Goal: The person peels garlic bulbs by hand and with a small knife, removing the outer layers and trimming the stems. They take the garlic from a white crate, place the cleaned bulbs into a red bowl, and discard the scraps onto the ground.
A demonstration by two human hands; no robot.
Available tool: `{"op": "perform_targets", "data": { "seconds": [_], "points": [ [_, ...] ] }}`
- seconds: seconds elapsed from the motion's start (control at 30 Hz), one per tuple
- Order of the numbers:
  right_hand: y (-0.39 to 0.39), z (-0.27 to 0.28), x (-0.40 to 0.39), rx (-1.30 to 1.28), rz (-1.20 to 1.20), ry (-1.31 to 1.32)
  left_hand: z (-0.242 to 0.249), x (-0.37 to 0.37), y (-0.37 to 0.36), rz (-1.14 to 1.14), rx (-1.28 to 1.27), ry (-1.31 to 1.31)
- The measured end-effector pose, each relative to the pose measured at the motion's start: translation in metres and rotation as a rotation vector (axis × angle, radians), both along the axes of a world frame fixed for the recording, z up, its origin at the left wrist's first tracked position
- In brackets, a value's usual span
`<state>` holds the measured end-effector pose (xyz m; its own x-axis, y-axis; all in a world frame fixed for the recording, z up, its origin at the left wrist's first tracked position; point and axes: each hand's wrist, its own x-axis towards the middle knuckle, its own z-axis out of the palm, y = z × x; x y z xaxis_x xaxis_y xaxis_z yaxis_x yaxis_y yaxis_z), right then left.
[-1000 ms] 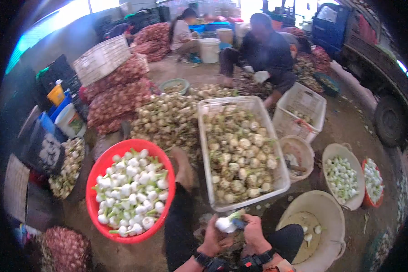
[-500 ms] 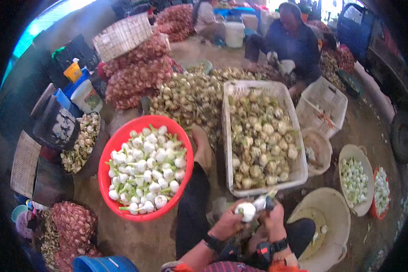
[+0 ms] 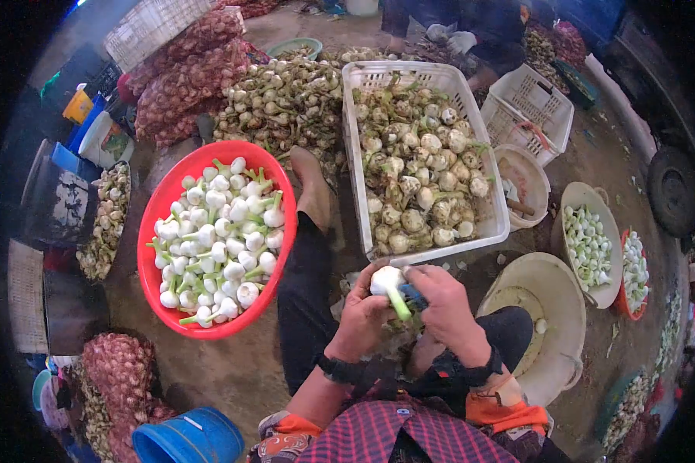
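Observation:
A white garlic bulb (image 3: 385, 281) with a short green stem is in my left hand (image 3: 361, 318), its fingers closed round the bulb's left side. The stem points down toward my lap. My right hand (image 3: 449, 307) is closed on a small blue tool (image 3: 414, 296) right beside the stem; its exact kind is mostly hidden by the fingers. To the left stands a red basin (image 3: 148, 266) full of peeled white garlic bulbs (image 3: 218, 239). Just beyond my hands is a white plastic crate (image 3: 440, 255) holding dirty, unpeeled garlic bulbs (image 3: 421, 181).
A heap of unpeeled garlic (image 3: 286, 100) lies beyond the basin. At my right is a large beige tub (image 3: 575, 324); further right, a beige basin (image 3: 618, 255) holds cleaned garlic. A blue bucket (image 3: 189, 440) stands at lower left. Another person's gloved hand (image 3: 462, 42) shows at the top.
The view has tipped downward. The garlic bulb has turned in my left hand, its stem swinging from upper right to pointing down toward me. My right hand has come over beside the stem.

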<state>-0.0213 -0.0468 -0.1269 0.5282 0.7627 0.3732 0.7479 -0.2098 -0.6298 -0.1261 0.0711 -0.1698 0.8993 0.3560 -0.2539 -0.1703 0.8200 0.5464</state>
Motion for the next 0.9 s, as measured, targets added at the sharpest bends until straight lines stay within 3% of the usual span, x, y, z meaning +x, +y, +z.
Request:
{"op": "perform_targets", "data": {
  "seconds": [0.2,0.27,0.37,0.47,0.57,0.67,0.73,0.77,0.87,0.9],
  "points": [
    [0.007,0.004,-0.014,-0.203,0.013,-0.264,0.011,-0.002,0.004,-0.08,0.023,0.075],
    [0.005,-0.002,-0.012,-0.152,0.011,-0.285,0.002,-0.002,0.008,-0.158,0.17,0.105],
    [0.003,-0.01,0.001,-0.138,0.021,-0.284,-0.004,-0.007,0.011,-0.295,0.073,0.06],
    [0.009,-0.018,0.019,-0.126,-0.034,-0.246,0.011,-0.007,0.017,-0.369,0.349,0.113],
    [0.026,-0.023,0.043,-0.107,-0.154,-0.222,0.021,-0.013,0.018,-0.558,0.41,0.146],
    [0.025,-0.07,0.041,-0.484,-0.195,-0.026,0.021,-0.014,0.014,-0.512,0.509,0.15],
    [0.008,-0.083,0.017,-1.022,0.185,-0.138,0.014,-0.013,0.011,-0.387,0.637,0.197],
    [0.0,-0.077,0.008,-1.111,0.199,0.091,0.005,-0.013,0.01,-0.27,0.803,0.206],
    [-0.01,-0.09,0.025,-0.891,0.086,0.106,-0.016,-0.012,0.022,-0.227,0.571,0.36],
    [-0.01,-0.087,0.036,-0.609,0.016,0.176,-0.02,-0.01,0.024,-0.127,0.384,0.382]
  ]
}}
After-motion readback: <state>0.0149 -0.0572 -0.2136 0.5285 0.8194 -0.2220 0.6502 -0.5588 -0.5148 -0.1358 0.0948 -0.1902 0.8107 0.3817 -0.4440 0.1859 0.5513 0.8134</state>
